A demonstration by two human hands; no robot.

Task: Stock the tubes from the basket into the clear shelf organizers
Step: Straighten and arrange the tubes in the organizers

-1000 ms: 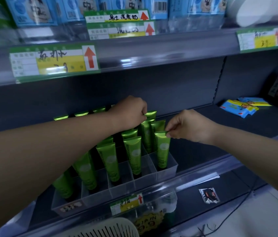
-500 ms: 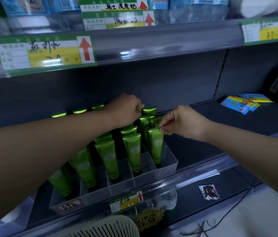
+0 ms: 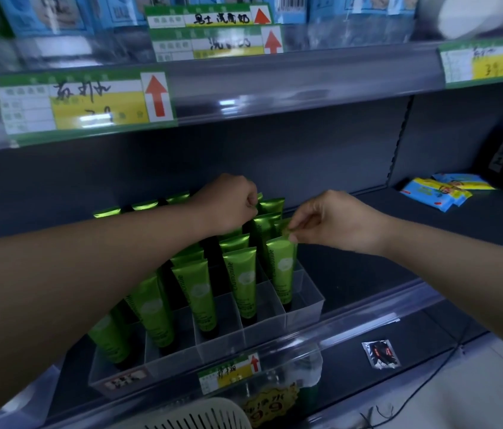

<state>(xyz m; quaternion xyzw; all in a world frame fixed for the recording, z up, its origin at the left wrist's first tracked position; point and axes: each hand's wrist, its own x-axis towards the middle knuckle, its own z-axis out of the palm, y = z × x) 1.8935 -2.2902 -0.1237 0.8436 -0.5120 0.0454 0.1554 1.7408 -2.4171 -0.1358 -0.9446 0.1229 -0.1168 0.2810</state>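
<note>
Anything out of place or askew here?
A lone foil sachet lies loose on the lower shelf. In the clear organizer, the leftmost front tubes lean while the rightmost tube stands nearly upright; lens distortion may exaggerate it.

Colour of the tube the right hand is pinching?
Metallic green tube; shows best in the head view.

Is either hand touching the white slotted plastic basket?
No; the left hand and right hand are both up at the green plastic tubes, well above the white slotted plastic basket.
</note>
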